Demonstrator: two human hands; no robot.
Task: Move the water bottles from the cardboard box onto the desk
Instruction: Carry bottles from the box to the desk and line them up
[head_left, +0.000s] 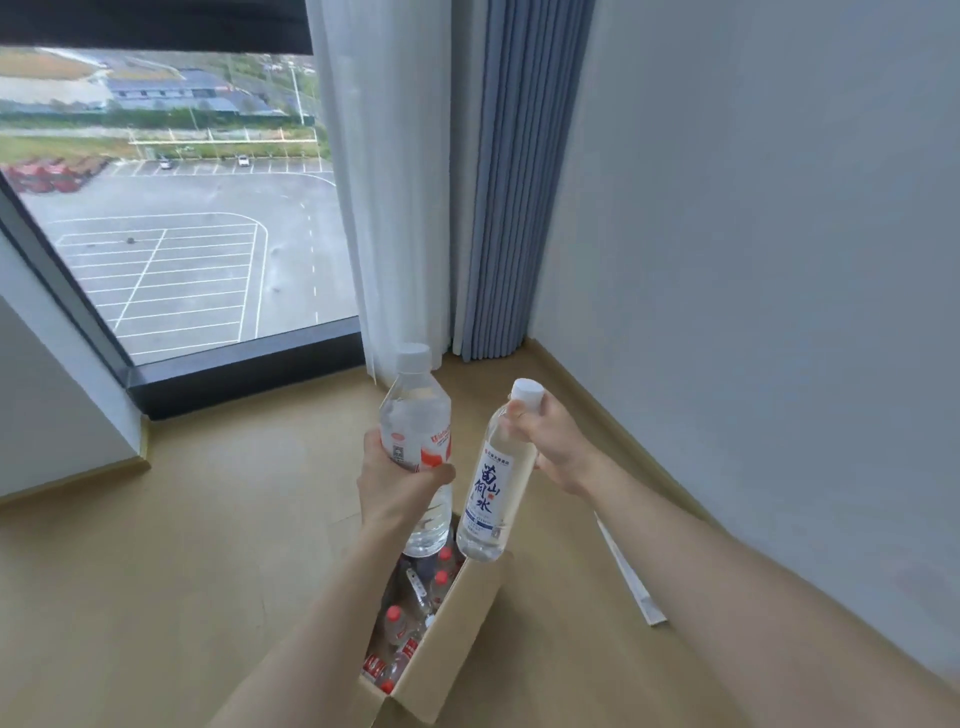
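Water bottles (397, 629) lie packed in the open cardboard box (457, 639) at the bottom middle of the frame, clear plastic with small red caps, and they point many ways. Two more are held up in the air over the far end of the box. The left hand (395, 488) has its fingers and thumb wrapped tight round the middle of the wide bottle (415, 415), right over its red and white label. This wide bottle is round and fat, clear and shiny, full of water, with a white cap on top. It stands almost straight up and down, cap toward the top of the frame and bottom toward the box. The right hand (550, 441) pinches the slim bottle (493, 493) at its thin neck, just under its white cap, with fingers curled round it. The slim bottle is long and thin, clear too, with a white label and big blue writing. It leans, with the cap up and to the right and the bottom down and to the left, close beside the bottom of the wide bottle. The box is brown and plain with straight flat sides, and it sits on a smooth tan floor (208, 545). A big window (171, 208) fills the upper left, next to a thin white curtain (389, 182) and a folded blue curtain (519, 182)
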